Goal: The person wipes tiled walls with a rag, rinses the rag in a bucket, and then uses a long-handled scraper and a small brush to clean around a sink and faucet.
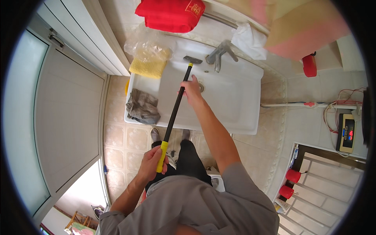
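A long-handled scraper (175, 111) with a black pole, a yellow grip and a flat grey head slants up across the washbasin (231, 105). Its head lies over the back part of the bowl, left of the grey faucet (222, 55). My left hand (152, 162) is closed round the yellow grip in front of my body. Farther up the pole, my right hand (191, 91) is wrapped on the black part, above the basin near the drain (201, 87). How the scraper's head meets the basin cannot be told.
On the basin's left rim lie a yellow towel (148, 67), a clear plastic bag (145, 43) and a crumpled grey cloth (143, 106). Behind are a red folded towel (172, 13) and a white cloth (249, 40). A door (70, 109) stands left; a control box with wires (346, 133) hangs right.
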{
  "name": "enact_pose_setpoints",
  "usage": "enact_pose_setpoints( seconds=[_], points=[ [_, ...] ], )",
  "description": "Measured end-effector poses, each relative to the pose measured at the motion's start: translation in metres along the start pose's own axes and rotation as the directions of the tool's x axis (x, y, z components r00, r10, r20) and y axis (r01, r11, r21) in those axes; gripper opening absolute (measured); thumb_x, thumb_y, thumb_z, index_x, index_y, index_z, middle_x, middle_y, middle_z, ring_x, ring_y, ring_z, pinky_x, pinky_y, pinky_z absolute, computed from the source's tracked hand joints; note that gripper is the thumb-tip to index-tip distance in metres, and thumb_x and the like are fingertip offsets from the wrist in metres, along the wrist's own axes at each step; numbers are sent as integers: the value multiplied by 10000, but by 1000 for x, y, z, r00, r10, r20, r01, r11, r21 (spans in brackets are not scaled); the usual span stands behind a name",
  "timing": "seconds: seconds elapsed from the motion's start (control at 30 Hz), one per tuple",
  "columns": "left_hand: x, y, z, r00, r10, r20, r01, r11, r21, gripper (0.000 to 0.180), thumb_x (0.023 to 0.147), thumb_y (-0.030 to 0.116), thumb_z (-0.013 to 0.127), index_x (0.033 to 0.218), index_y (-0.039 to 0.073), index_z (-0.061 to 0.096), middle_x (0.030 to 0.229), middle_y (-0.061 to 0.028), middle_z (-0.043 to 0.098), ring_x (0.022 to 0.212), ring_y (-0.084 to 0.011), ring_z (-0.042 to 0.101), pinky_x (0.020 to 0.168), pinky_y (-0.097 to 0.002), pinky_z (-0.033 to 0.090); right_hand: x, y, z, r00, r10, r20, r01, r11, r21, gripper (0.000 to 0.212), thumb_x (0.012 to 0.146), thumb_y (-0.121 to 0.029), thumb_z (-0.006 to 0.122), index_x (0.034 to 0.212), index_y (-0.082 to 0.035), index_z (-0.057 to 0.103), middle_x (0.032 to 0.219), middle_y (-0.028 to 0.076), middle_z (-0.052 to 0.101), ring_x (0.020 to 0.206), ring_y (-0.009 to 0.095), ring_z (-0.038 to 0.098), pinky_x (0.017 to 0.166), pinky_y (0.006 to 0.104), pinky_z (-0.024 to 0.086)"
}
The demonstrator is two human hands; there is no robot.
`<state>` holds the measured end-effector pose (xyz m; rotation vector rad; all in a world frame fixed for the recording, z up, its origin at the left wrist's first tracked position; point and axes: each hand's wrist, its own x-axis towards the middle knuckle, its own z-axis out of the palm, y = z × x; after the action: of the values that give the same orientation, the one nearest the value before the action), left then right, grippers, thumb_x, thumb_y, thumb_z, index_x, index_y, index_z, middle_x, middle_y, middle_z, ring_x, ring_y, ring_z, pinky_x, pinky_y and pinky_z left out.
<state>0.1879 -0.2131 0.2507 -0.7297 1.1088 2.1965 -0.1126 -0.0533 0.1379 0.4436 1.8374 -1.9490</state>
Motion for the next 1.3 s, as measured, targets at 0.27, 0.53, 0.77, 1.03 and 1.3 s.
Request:
enact_pose_setpoints(
  seconds=[0.27, 0.53, 0.77, 1.03, 1.3],
  points=[
    [-12, 32, 49, 998, -28, 65, 46, 956, -291, 487, 1043, 191, 386, 1516, 119, 300, 854, -138, 576, 399, -206, 500, 358, -307, 424, -4, -5, 1, 965, -254, -69, 233, 945, -228, 154, 937, -163, 524, 1010, -30, 502, 665, 6, 463, 529, 108, 443, 449, 302, 371],
    [-10, 49, 126, 996, -71, -46, 53, 951, -306, 497, 1064, 226, 370, 1552, 202, 275, 838, -106, 515, 385, -178, 454, 349, -288, 396, 7, -39, -30, 988, -153, 9, 149, 946, -289, 182, 912, -138, 483, 999, 17, 445, 628, 111, 533, 445, 211, 525, 339, 383, 398],
    [-6, 48, 158, 998, -33, -62, 14, 957, -289, 526, 1067, 225, 367, 1576, 228, 236, 841, -99, 507, 401, -164, 455, 361, -277, 400, 14, -41, -43, 989, -132, 68, 144, 966, -213, 143, 921, -144, 477, 973, -13, 456, 649, 78, 515, 460, 186, 514, 344, 359, 392],
    [-5, 76, 167, 991, -94, -99, 69, 971, -229, 535, 1060, 203, 353, 1578, 220, 218, 840, -79, 514, 416, -153, 462, 373, -282, 397, 21, -47, -42, 988, -140, 62, 149, 975, -167, 148, 918, -130, 453, 985, -3, 419, 641, 85, 480, 415, 195, 461, 311, 353, 367],
    [-10, 78, 166, 989, -96, -111, 74, 979, -188, 512, 1077, 236, 353, 1575, 229, 232, 850, -88, 516, 407, -145, 458, 365, -260, 401, 25, -48, -37, 995, -86, 56, 93, 987, -129, 100, 903, -125, 481, 935, -30, 475, 682, 56, 513, 485, 155, 467, 345, 338, 349]
  ],
)
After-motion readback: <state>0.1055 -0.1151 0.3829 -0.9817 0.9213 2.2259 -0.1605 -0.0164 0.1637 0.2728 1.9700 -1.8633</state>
